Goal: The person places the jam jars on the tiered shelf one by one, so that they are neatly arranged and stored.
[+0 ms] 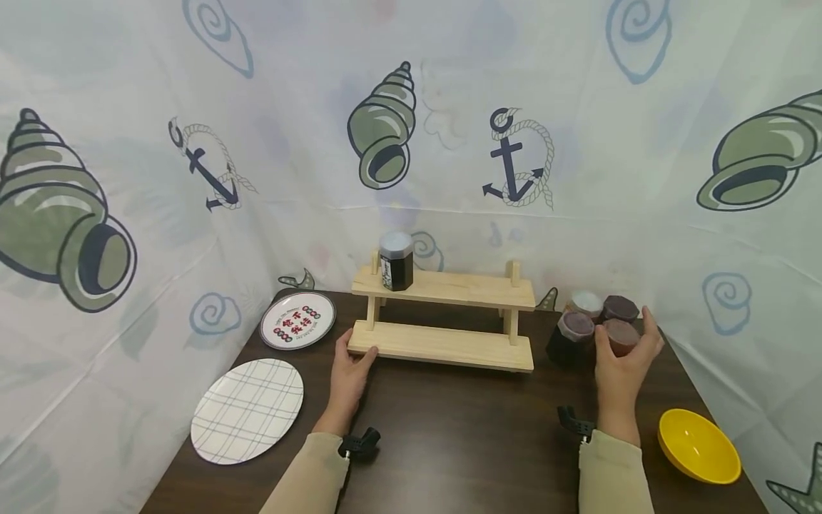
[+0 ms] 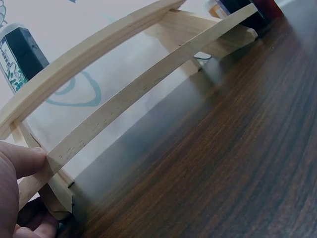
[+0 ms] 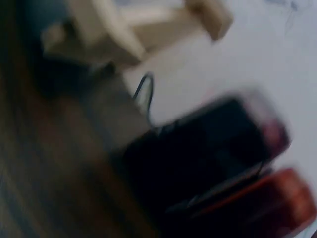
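Observation:
A two-tier wooden display rack [image 1: 443, 343] stands at the back of the dark table. My left hand [image 1: 349, 377] grips the left end of its lower board, and the thumb [image 2: 32, 161] lies on the wood in the left wrist view. One dark jar with a pale lid [image 1: 397, 263] sits on the upper board's left part. My right hand [image 1: 621, 368] is at the front-right jar [image 1: 621, 338], thumb and fingers spread on either side of its lid. Beside it stand a dark jar [image 1: 571, 341] and two more jars behind. The right wrist view is blurred and hides the finger contact.
On the left lie a round plate with red print [image 1: 298, 321] and a white checked plate [image 1: 247, 410]. A yellow bowl [image 1: 698, 446] stands near the table's right edge. Patterned cloth [image 1: 449, 43] hangs behind and at both sides.

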A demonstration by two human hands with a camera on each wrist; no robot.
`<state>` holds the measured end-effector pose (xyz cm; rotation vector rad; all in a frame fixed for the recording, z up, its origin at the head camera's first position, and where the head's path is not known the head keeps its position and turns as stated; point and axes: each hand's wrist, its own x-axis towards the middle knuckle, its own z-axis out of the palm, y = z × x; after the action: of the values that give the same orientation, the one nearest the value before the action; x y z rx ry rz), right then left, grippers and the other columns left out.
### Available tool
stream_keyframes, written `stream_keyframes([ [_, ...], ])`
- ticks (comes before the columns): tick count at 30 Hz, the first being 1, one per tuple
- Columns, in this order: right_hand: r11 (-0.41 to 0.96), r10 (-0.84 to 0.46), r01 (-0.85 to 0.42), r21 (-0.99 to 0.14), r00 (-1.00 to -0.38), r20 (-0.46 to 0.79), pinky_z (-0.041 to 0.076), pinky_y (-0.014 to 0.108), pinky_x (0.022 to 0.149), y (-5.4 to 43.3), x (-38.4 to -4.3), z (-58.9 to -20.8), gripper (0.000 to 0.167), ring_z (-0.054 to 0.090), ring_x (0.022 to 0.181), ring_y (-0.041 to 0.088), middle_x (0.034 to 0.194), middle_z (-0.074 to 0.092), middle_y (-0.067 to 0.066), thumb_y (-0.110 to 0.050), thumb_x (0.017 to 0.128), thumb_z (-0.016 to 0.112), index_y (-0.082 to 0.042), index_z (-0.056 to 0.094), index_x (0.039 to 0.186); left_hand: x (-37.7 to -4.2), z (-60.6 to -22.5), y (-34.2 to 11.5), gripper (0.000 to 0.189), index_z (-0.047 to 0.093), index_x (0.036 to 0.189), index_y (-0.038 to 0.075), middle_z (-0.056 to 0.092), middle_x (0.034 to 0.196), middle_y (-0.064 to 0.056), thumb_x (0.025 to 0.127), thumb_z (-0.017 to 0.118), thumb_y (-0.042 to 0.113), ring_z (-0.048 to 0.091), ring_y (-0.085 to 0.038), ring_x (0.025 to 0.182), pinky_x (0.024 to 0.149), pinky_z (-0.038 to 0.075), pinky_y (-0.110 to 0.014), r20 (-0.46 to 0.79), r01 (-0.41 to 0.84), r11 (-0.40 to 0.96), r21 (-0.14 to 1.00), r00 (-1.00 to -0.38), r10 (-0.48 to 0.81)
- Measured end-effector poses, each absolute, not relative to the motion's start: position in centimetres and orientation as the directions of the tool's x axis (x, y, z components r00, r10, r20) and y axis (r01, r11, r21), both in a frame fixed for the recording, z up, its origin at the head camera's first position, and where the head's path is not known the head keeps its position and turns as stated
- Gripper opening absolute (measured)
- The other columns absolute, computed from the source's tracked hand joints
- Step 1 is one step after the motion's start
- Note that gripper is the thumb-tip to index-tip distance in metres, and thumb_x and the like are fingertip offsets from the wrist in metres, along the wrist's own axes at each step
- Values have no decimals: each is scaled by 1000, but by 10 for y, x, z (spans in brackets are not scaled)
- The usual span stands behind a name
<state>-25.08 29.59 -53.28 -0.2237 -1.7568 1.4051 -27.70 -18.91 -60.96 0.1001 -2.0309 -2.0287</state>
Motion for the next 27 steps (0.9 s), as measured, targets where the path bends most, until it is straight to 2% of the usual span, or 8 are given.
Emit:
stream_keyframes([
  [3,257,627,-359,-897,-645,437,17,45,138,297,-245,-539,86,28,161,31,170,26,10,-2,98,78,-24,34,169,-277,-609,-189,78,31,168,4,40,170,-26,103,75,7,43,-37,156,111,45,-20,127,127,16,992,-962,-241],
  [7,183,632,-323,-929,-685,362,12,42,139,297,-239,-544,88,24,164,27,171,22,12,-2,99,77,-25,32,170,-276,-607,-190,79,30,168,4,38,171,-25,103,75,6,42,-35,157,108,44,-14,114,117,3,993,-965,-235],
  [13,188,650,-254,-949,-692,315,15,36,138,308,-249,-557,91,28,161,22,170,23,7,-7,98,79,-37,31,169,-280,-603,-189,79,28,169,4,37,172,-23,104,74,6,40,-32,158,117,43,-25,98,102,-4,995,-969,-227],
  [18,201,660,-248,-948,-681,318,13,37,138,309,-252,-552,92,29,160,25,170,24,10,2,96,78,-32,33,169,-282,-600,-188,79,28,168,4,38,171,-25,104,74,7,42,-34,156,105,44,-10,104,111,-21,994,-969,-223],
  [21,212,660,-212,-954,-688,300,14,38,138,315,-257,-561,96,29,159,27,169,24,11,5,94,78,-33,33,169,-280,-600,-188,80,28,168,4,38,170,-25,104,75,7,42,-34,156,100,44,-6,97,106,-29,994,-971,-221],
  [24,231,656,-164,-959,-701,278,17,41,137,319,-260,-570,100,30,157,28,168,24,11,6,92,79,-38,33,169,-278,-601,-188,80,28,168,4,38,171,-24,104,75,8,42,-34,156,101,43,-6,89,98,-33,995,-972,-219],
  [27,259,649,-149,-954,-705,286,21,44,136,321,-260,-575,102,32,153,31,168,26,13,7,90,81,-38,34,169,-277,-602,-188,80,28,169,5,37,172,-23,104,75,8,40,-32,158,108,43,-12,73,82,-35,996,-973,-217],
])
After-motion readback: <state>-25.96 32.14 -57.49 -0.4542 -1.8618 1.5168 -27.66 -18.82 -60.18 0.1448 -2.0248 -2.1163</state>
